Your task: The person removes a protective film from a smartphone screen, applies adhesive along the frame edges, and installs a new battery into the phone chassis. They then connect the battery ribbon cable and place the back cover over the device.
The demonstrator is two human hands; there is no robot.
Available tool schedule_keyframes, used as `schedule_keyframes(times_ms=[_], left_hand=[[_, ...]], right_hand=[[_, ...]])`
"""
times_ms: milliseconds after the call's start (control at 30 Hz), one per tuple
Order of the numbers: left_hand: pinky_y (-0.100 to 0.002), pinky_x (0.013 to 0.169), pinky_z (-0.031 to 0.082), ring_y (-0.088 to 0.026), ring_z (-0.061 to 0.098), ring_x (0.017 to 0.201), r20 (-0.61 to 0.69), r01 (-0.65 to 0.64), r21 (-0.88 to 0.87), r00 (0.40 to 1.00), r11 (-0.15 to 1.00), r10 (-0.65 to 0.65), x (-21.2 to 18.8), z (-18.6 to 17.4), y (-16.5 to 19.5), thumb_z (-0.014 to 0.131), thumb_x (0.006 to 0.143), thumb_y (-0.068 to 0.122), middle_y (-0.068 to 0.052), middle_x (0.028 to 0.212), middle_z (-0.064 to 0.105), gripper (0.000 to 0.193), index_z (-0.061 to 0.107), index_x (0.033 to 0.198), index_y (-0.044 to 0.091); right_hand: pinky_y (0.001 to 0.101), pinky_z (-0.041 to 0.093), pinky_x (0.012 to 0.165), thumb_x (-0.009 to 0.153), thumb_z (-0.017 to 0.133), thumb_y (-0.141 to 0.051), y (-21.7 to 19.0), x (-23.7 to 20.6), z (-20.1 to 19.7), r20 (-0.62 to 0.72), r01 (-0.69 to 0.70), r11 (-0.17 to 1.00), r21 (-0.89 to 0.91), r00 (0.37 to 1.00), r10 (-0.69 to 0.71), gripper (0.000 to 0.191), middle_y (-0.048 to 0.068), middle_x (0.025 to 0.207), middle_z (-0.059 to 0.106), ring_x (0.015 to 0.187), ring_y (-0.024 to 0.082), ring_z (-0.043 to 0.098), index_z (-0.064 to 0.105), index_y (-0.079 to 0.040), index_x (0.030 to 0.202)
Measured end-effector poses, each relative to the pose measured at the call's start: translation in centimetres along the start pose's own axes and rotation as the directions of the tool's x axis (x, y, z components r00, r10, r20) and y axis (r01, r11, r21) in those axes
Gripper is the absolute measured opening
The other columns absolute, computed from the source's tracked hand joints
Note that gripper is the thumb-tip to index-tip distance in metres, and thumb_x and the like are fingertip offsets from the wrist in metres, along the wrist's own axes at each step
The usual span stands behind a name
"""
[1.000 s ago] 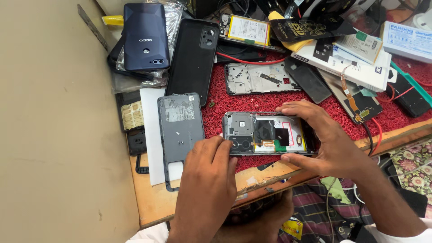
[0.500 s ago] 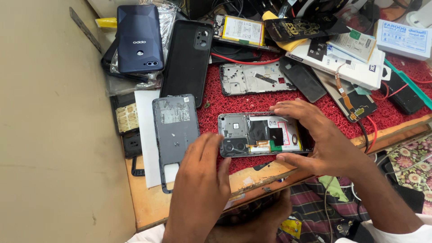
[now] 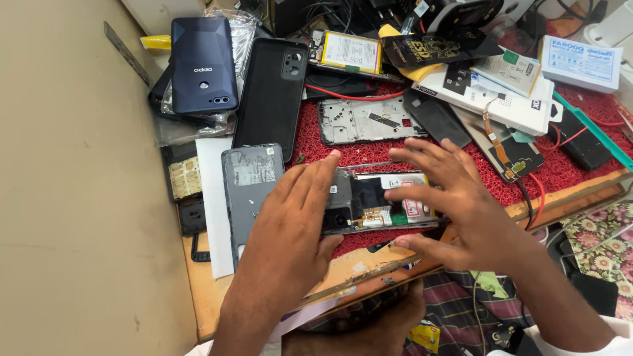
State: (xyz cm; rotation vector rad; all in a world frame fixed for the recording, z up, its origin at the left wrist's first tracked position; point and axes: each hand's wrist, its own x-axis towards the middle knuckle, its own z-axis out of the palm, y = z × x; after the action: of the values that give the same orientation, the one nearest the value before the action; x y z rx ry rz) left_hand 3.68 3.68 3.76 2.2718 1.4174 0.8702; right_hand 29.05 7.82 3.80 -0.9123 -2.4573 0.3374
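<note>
An opened phone (image 3: 369, 198) with its back off, showing dark circuit parts and a white label, lies tilted over the red mat (image 3: 310, 148). My left hand (image 3: 290, 224) grips its left end, index finger on the top edge and thumb under the bottom edge. My right hand (image 3: 461, 211) covers its right end with the fingers spread over the top and the thumb at the lower edge. A grey back cover (image 3: 247, 178) lies just left of my left hand.
A dark blue phone (image 3: 203, 66), a black back cover (image 3: 273, 92), a bare metal phone frame (image 3: 362, 120), a battery (image 3: 349, 51), white boxes (image 3: 514, 105) and cables crowd the bench behind. The wooden bench edge (image 3: 204, 290) runs in front; a beige wall stands left.
Both hands have shifted on the opened phone. The fingers of my right hand have spread out over it, and its near edge now sits raised off the mat.
</note>
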Motion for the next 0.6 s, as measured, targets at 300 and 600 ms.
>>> schedule_keyframes(times_ms=[300, 600], left_hand=[[-0.048, 0.114, 0.036, -0.043, 0.044, 0.137, -0.094, -0.086, 0.075, 0.991, 0.993, 0.093, -1.0, 0.6, -0.1, 0.084, 0.07, 0.013, -0.023, 0.145, 0.051, 0.093, 0.039, 0.15, -0.002], [-0.039, 0.103, 0.056, -0.025, 0.069, 0.108, -0.41, -0.238, 0.697, 0.641, 0.676, 0.648, 3.9, 9.0, -9.1, 0.067, 0.101, 0.017, -0.012, 0.116, 0.072, 0.038, 0.067, 0.137, 0.005]], right_hand=[[0.0671, 0.014, 0.12, 0.081, 0.078, -0.031, -1.9, 0.6, 2.0, -0.038, 0.087, 0.988, -0.125, 0.995, -0.093, 0.02, 0.015, 0.152, 0.049, 0.147, 0.038, 0.037, 0.078, -0.017, 0.095], [0.0655, 0.016, 0.118, 0.078, 0.072, -0.04, 4.7, 3.6, 6.2, -0.225, 0.204, 0.913, -0.354, 0.929, -0.295, 0.021, 0.009, 0.153, 0.048, 0.148, 0.029, 0.038, 0.071, -0.026, 0.093]])
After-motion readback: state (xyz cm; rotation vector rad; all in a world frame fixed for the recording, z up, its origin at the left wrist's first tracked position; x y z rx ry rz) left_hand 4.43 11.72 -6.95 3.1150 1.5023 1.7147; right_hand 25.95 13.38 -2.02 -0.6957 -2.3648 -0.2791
